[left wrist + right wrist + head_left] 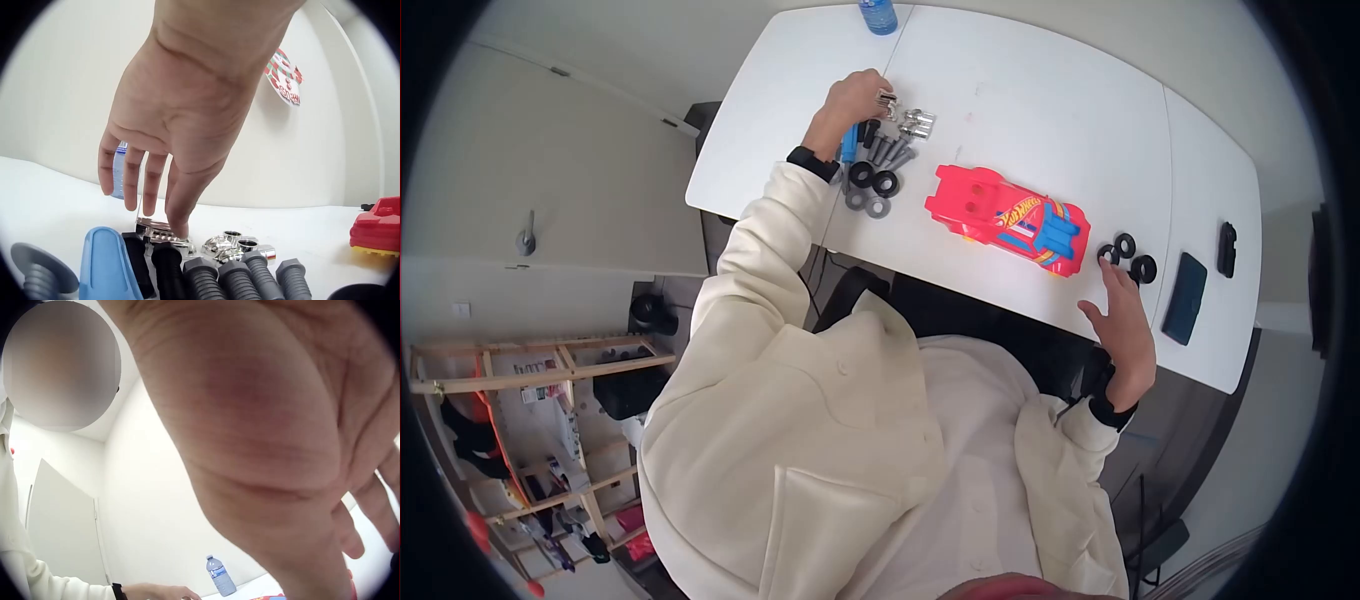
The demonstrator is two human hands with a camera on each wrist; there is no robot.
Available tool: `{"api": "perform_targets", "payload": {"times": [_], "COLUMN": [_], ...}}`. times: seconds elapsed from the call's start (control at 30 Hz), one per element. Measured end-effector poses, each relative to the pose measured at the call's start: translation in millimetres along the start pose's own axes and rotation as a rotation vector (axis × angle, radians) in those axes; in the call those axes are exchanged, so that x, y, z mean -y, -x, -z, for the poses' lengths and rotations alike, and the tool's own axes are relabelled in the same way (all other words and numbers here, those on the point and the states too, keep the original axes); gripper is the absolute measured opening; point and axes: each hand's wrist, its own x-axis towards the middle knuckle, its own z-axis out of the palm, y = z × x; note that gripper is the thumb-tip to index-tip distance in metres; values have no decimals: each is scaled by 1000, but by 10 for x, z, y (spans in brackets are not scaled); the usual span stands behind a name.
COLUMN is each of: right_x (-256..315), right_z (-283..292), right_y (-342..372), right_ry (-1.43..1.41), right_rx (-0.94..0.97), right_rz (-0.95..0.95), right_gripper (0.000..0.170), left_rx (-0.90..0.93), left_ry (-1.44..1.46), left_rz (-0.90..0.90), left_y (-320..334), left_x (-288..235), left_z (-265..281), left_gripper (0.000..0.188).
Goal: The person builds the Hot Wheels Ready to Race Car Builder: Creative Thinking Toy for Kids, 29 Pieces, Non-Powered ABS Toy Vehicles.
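Note:
My left hand [858,98] reaches down over shiny chrome engine-like pieces [917,123]. In the left wrist view its fingers hang fairly straight, with the thumb tip right at one chrome piece [164,230]. Closer to that wrist lie a blue-handled tool [849,145], black bolts [167,265] and several grey bolts [890,151]. My right hand [1122,325] is spread at the right side, fingertips beside small black wheels [1143,268]. Between the hands sits a red toy car [1010,219] with blue and yellow markings.
More black rings [885,183] and grey washers [878,207] lie near the left front edge of the white table [1040,110]. A dark phone [1185,298] and a small black object [1227,249] are at the far right. A water bottle [879,16] stands at the back.

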Motion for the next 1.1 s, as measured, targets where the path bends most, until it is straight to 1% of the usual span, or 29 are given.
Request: {"api": "perform_targets", "payload": {"times": [0.03,0.07,0.13,0.2,0.27,0.3,0.33,0.4,0.43,0.5,0.53,0.6,0.63,0.67,0.7,0.73,0.8,0.83,0.9,0.97,1.03,1.1], "right_x": [25,42,47,39,46,60,85,150,208,306,357,535,562,575,584,573,487,442,375,306,239,172], "right_z": [30,52,73,96,101,113,131,175,205,219,193,197,147,102,51,-2,-92,-114,-103,-63,-63,-64], "right_y": [-10,-13,-14,-6,-11,-10,-18,-41,-83,-219,-289,-365,-425,-458,-489,-514,-531,-526,-509,-501,-504,-510], "right_ry": [-24,-46,-58,-68,-40,-37,-41,-32,-70,-160,-244,-373,-478,-468,-494,-520,-551,-543,-537,-564,-548,-529], "right_rx": [11,23,32,40,10,-22,-21,-160,-186,-272,-300,-332,-306,-309,-300,-292,-267,-258,-250,-213,-224,-231], "right_rz": [10,19,1,-18,-14,-4,-10,105,138,200,233,308,353,335,371,409,367,320,262,314,304,300], "right_gripper": [70,70,69,69,68,65,65,54,48,39,42,48,47,47,45,43,43,44,45,45,45,45], "left_rx": [47,54,79,66,72,35,39,-86,-73,-93,-77,144,191,236,247,254,137,142,316,310,299,303], "left_ry": [-13,-11,-22,-5,-90,-67,-68,96,104,383,405,686,766,844,878,883,770,774,811,806,802,703], "left_rz": [-20,-27,-58,-106,-42,-58,-63,-49,-62,-244,-264,-379,-406,-432,-447,-459,-558,-566,-492,-533,-570,-632], "left_y": [-28,-38,-62,-68,-29,-8,26,196,279,452,563,804,871,926,978,961,938,930,928,935,930,911], "left_x": [28,48,61,52,-76,-81,-165,-470,-630,-1049,-1316,-1837,-2001,-2153,-2288,-2370,-2480,-2514,-2566,-2598,-2598,-2526], "left_z": [-22,-60,-105,-131,-20,-3,51,258,297,308,350,391,323,268,246,191,85,77,84,83,98,144], "left_gripper": [47,47,54,55,55,55,55,52,52,60,60,76,83,90,90,90,89,89,87,87,88,88]}}
